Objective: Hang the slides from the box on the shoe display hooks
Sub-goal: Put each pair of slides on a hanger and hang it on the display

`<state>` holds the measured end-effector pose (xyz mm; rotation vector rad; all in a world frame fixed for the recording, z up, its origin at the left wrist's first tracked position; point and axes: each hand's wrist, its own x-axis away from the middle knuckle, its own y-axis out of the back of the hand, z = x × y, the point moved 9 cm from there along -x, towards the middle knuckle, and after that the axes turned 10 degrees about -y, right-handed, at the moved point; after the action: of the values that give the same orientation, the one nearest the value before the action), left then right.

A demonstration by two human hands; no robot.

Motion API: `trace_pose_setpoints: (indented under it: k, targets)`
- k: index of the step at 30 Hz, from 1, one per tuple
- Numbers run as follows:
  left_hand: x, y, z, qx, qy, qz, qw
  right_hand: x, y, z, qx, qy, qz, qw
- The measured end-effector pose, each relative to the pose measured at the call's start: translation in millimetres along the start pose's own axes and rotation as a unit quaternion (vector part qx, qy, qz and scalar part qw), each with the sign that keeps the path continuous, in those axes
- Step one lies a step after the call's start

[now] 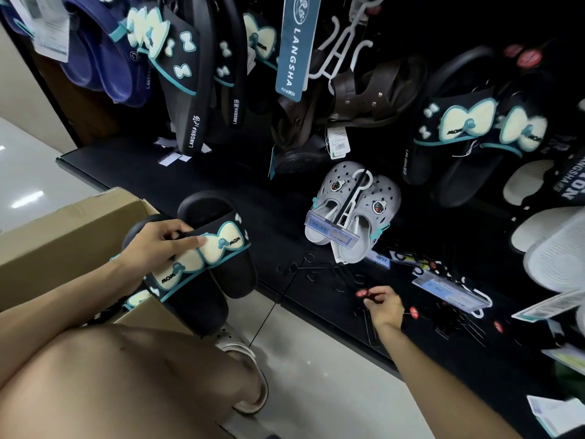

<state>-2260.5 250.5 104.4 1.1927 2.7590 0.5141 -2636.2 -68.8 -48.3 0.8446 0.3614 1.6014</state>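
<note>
Left hand (158,245) grips slides (202,264) above box (63,236); right hand (381,304) pinches red-tagged hanger (362,293) on shelf (221,191).

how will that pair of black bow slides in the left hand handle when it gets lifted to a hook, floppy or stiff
The pair of black bow slides probably handles as fairly stiff: the thick soles keep their shape where they stick out past the left hand. They look like light foam, since a one-handed grip across the straps carries both. The matte surface seems unlikely to slip.
</note>
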Motion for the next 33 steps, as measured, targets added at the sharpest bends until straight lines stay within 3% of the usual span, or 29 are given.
trace_pose_setpoints:
  k: [6, 10, 21, 33]
  targets:
    - [3, 8, -6, 0.021, -0.011, -0.015, 1.000, -2, 5, -13, -0.076, -0.129, 0.011, 0.989]
    - [4, 14, -12, -0.001, -0.032, -0.036, 0.999, 5, 6, -15, -0.130, -0.151, 0.007, 0.980]
    - [1, 18, -8, -0.027, -0.026, -0.037, 0.999, 45, 3, 47, -0.130, -0.042, 0.101, 0.985]
    - [8, 47, -19, -0.030, -0.050, -0.137, 0.989, 126, -63, 140, -0.093, 0.069, 0.209, 0.971]
